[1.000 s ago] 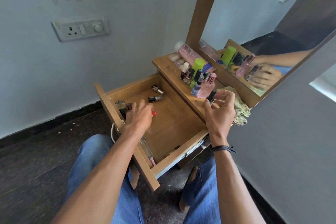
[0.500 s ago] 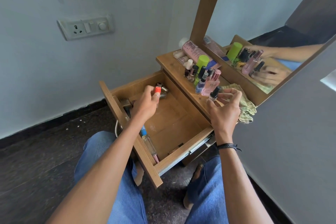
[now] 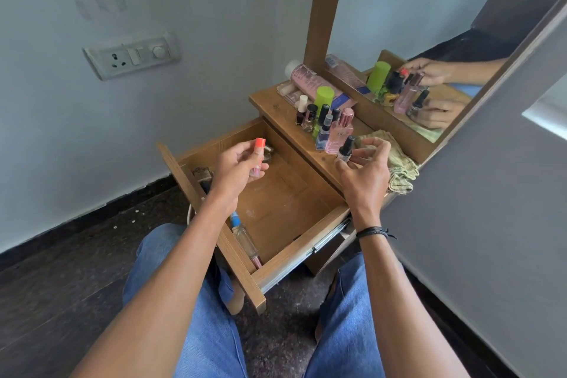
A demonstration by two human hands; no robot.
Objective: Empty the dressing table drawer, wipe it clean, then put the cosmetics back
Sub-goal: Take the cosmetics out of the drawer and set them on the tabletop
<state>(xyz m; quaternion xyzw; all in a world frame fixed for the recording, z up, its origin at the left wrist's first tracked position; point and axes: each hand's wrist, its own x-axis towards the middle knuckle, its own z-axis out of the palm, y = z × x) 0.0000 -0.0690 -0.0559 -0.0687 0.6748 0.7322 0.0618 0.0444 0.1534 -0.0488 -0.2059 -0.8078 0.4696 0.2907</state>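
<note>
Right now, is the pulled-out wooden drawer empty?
Not empty. A clear plastic tube and a small metallic item lie inside the wooden drawer against its front panel.

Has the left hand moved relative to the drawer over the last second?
Yes. The left hand, gripping an orange-capped bottle, has risen off the drawer floor and shifted toward the drawer's back, nearer the tabletop.

Drawer (image 3: pixel 276 193) middle is free; bottles (image 3: pixel 325 123) crowd the tabletop (image 3: pixel 276 107), its near-left corner seemingly passable.

Pale blue wall (image 3: pixel 214 24), white socket plate (image 3: pixel 132 55) — dark floor (image 3: pixel 61 285)
</note>
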